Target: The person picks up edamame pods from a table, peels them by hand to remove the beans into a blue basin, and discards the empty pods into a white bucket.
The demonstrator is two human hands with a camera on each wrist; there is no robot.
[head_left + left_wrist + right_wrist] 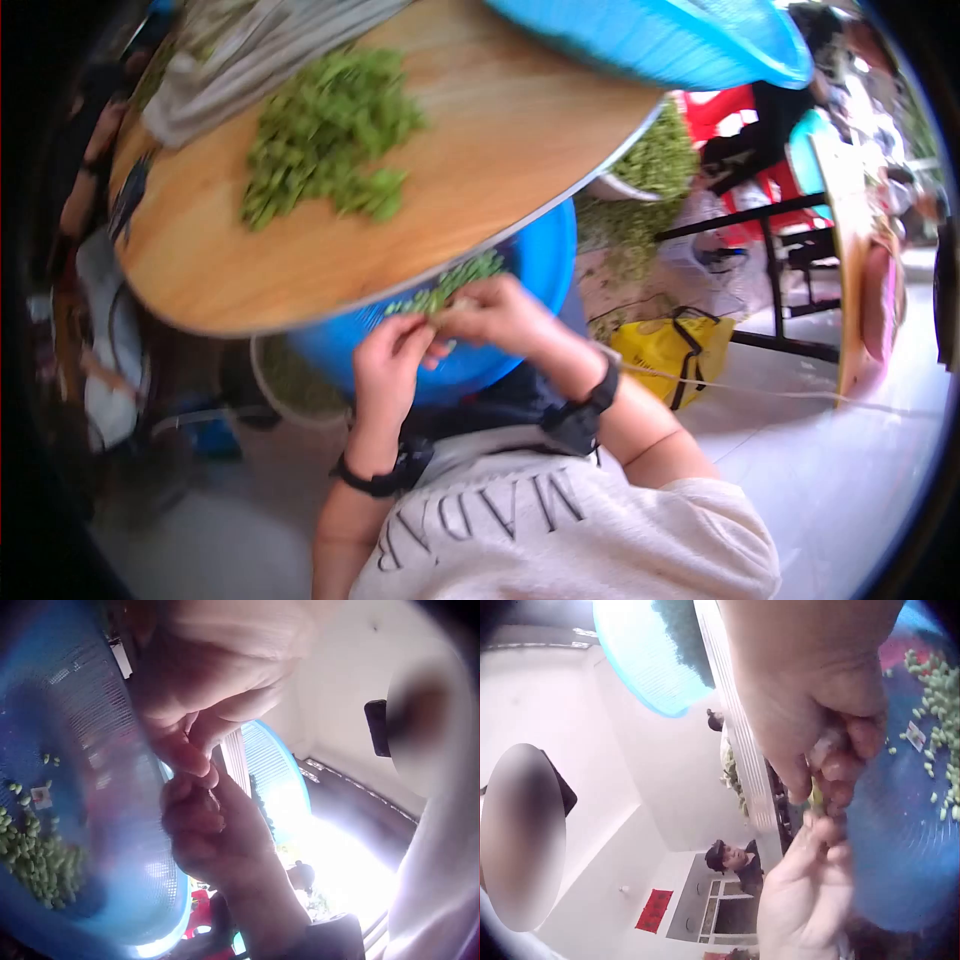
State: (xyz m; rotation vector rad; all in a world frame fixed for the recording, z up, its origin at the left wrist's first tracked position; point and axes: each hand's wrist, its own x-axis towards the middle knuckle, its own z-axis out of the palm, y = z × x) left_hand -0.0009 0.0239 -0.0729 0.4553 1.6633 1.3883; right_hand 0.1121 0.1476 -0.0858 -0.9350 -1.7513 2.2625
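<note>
Over a blue mesh basket [545, 250] my two hands meet at the fingertips. Between them shows a small yellow-green piece of bean pod [816, 798], mostly hidden by the fingers. My left hand [386, 362] pinches it with thumb and fingers. Curled fingers of my right hand [500, 315] grip it from the other side. Loose shelled green beans [41, 859] lie in the basket below, along with a small white paper scrap [916, 736]. On the wooden table [480, 130] just beyond is a heap of green pods [330, 130].
The rounded table edge overhangs the basket. A second blue basket [660, 45] stands on the table's far right, a grey cloth [230, 70] at its left. Right of me are a heaped bowl of greens [655, 155] and a yellow bag [675, 355] on the floor.
</note>
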